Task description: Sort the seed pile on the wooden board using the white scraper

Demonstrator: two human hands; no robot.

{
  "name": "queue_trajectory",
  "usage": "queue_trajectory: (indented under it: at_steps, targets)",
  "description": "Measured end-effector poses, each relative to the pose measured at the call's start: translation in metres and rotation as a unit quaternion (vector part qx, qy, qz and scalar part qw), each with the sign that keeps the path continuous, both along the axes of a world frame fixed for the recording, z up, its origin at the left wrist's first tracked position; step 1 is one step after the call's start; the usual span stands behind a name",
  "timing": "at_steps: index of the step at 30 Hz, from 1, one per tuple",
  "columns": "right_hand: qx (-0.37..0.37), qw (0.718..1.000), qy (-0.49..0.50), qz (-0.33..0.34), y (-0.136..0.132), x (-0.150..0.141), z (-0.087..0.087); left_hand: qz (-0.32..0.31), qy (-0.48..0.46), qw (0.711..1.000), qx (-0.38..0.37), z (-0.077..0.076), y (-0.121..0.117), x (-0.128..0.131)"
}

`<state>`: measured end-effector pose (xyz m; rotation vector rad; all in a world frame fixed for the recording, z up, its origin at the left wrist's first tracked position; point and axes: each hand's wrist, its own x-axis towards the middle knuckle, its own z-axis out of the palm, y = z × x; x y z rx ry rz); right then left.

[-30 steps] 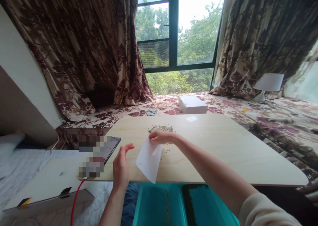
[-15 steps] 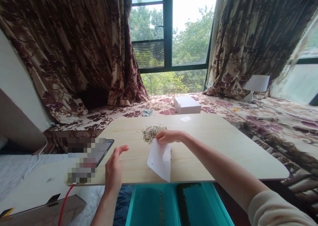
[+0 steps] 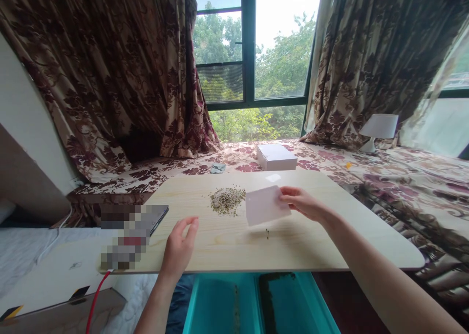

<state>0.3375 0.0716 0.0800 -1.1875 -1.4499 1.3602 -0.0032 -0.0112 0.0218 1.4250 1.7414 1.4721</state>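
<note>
Bright light comes through the window (image 3: 249, 55) and falls on your table (image 3: 315, 251). Your right hand (image 3: 297, 202) has its grip closed on the right end of a white card (image 3: 266, 204), with no gap left. Only that end is held and the card looks thin, so it could bend or slip if you push hard. It leans, and I cannot tell if its low edge touches the table.

Just beside its left edge sits a pile of tiny grains (image 3: 226, 200). A quick swipe could make them roll all over. A few stray grains (image 3: 267, 233) lie closer to you, so a bump could knock them off the near edge, maybe into the blue-green tub (image 3: 216, 304) below.

Your left hand (image 3: 181, 238) has a loose grip, fingers bent, and I see nothing in it. It is near the phone (image 3: 159, 217) at the table's left side. If that arm swings out, it could bump the phone or tug its red cord (image 3: 95, 295).
</note>
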Motion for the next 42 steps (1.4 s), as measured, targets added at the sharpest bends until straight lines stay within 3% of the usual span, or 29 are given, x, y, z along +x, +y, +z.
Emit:
queue_trajectory:
  at_steps: [4, 8, 14, 22, 28, 30, 36, 42]
  targets:
    - [-0.014, 0.994, 0.064, -0.085, 0.000, 0.029, -0.016, -0.002, 0.140, 0.989, 0.041, -0.008, 0.006, 0.006]
    - [-0.034, 0.992, 0.055, -0.108, 0.004, 0.027, -0.021, 0.003, 0.223, 0.974, 0.035, -0.015, 0.007, 0.006]
    - [-0.060, 0.997, 0.003, -0.048, -0.007, 0.022, -0.018, -0.008, 0.254, 0.967, 0.030, -0.015, 0.004, 0.005]
    - [-0.075, 0.996, -0.034, 0.017, -0.051, 0.026, -0.016, -0.005, 0.255, 0.966, 0.042, -0.017, 0.004, 0.005]
    - [-0.093, 0.993, -0.060, 0.050, -0.070, 0.034, -0.004, -0.002, 0.260, 0.965, 0.044, -0.016, 0.004, 0.006]
    - [-0.084, 0.996, -0.031, 0.029, -0.066, 0.031, -0.002, -0.002, 0.263, 0.964, 0.047, -0.016, 0.004, 0.006]
    - [-0.010, 0.984, 0.087, -0.157, -0.030, 0.003, -0.021, -0.002, 0.265, 0.963, 0.055, -0.015, 0.003, 0.007]
    - [0.043, 0.977, 0.054, -0.200, 0.001, -0.010, -0.039, -0.004, 0.263, 0.963, 0.055, -0.015, 0.003, 0.008]
